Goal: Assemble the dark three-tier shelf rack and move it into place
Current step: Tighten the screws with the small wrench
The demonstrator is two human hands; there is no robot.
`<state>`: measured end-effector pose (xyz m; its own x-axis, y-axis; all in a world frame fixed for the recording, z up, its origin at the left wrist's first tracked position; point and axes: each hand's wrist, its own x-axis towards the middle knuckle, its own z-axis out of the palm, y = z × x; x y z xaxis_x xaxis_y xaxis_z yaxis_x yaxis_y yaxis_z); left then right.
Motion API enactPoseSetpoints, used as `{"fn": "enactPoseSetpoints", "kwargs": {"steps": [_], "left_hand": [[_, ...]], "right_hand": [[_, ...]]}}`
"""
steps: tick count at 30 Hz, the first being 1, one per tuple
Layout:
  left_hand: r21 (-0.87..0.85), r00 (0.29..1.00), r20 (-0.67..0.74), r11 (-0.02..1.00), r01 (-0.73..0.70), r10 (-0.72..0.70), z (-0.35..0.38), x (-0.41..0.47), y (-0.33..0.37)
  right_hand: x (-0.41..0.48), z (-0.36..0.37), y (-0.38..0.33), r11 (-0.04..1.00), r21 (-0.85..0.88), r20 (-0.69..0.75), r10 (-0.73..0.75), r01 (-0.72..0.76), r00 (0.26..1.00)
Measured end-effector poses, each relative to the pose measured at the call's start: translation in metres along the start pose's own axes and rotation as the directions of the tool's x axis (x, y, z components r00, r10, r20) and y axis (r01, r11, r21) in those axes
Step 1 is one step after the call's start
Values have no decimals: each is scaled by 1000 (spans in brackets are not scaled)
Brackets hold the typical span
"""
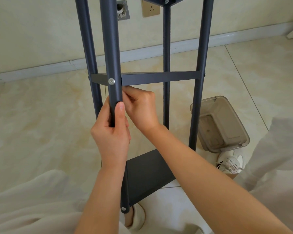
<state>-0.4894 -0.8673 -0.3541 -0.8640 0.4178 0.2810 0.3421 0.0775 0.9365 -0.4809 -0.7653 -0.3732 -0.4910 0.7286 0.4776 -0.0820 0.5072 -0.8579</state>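
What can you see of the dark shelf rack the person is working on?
The rack is dark grey, seemingly matte painted metal: four round posts joined by flat shelves with silver screws. It stands on the tiled floor. The left hand grips the near post; the right hand touches that post with curled fingers just under the middle shelf.

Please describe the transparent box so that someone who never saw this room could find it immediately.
Start at the dark shelf rack in the middle of the view, over the pale tiled floor. Just right of its right-hand post, a smoky see-through plastic box lies on the floor, just beyond a white shoe. Nothing else here is transparent.
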Motion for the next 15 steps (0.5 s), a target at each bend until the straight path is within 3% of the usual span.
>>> {"fn": "enactPoseSetpoints", "kwargs": {"steps": [6, 15], "left_hand": [[11, 1000, 11, 1000, -16, 16, 1, 0, 1], [14, 999, 36, 999, -32, 32, 5, -4, 7]], "right_hand": [[-14, -18, 6, 998, -51, 96, 42, -37, 995], [-45, -60, 35, 980, -119, 101, 174, -162, 979]]}}
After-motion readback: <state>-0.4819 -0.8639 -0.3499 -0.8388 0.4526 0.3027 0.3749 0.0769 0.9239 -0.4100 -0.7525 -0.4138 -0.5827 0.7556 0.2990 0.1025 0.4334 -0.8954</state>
